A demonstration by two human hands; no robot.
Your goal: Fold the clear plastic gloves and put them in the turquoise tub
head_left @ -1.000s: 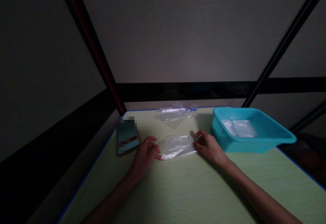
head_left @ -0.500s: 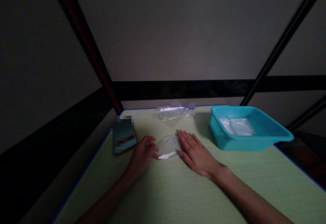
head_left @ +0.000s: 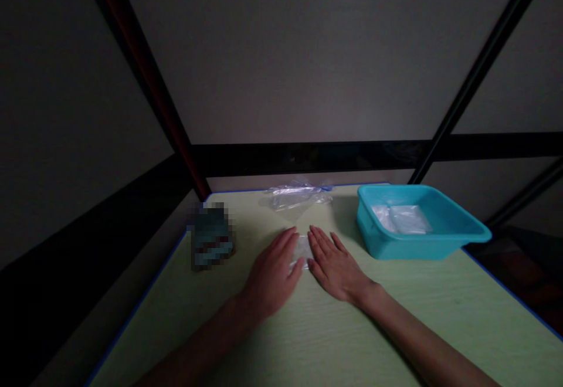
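Observation:
A small clear plastic bag [head_left: 303,250] lies folded on the pale green table [head_left: 396,328], mostly covered by my hands. My left hand [head_left: 272,275] lies flat on its left part, fingers stretched out. My right hand [head_left: 333,267] lies flat on its right part, fingers together and extended. Only a narrow strip of the bag shows between the two hands.
A teal plastic tub [head_left: 417,223] with folded clear bags inside stands at the right. A loose pile of clear bags [head_left: 297,195] lies at the table's far edge. A phone-like object [head_left: 211,241] rests at the left edge. Dark frame bars rise behind.
The bag went from spread out between my pinching fingers to folded small. My right hand laid flat on it first, then my left hand moved onto it flat as well.

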